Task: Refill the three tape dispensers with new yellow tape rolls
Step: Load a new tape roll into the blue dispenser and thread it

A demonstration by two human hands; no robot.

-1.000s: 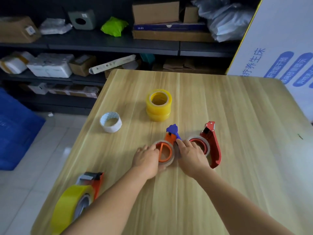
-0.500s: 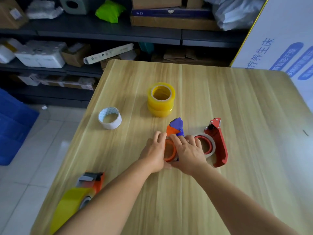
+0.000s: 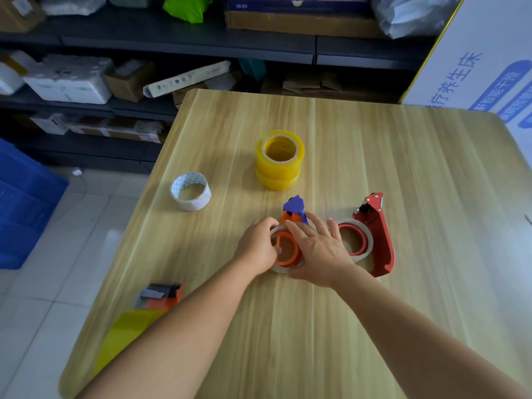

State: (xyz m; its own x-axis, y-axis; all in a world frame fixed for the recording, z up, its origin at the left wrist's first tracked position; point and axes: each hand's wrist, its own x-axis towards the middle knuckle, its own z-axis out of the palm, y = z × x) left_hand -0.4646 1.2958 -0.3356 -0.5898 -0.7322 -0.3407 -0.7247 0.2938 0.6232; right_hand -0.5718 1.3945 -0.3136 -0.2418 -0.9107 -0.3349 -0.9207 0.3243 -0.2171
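An orange dispenser with a purple tip (image 3: 291,226) lies flat in the middle of the wooden table (image 3: 403,174), with a near-empty cardboard core on its wheel. My left hand (image 3: 257,246) grips the left rim of that core. My right hand (image 3: 315,249) lies flat over the dispenser's right side, fingers spread. A red dispenser (image 3: 374,234) with another spent core lies just right of it. Two new yellow tape rolls (image 3: 279,159) are stacked behind. A third orange dispenser (image 3: 157,298), loaded with yellow tape, sits at the near left edge, partly hidden by my forearm.
An empty white core (image 3: 190,191) lies left of the yellow stack. Dark shelves (image 3: 187,38) with boxes stand behind the table. A white printed box (image 3: 483,67) leans at the far right, and a blue crate (image 3: 20,203) stands on the tiled floor at left.
Both hands have closed in on the orange dispenser. My left fingers now curl round the core's rim, and my right hand has slid on top of the dispenser with its fingers spread.
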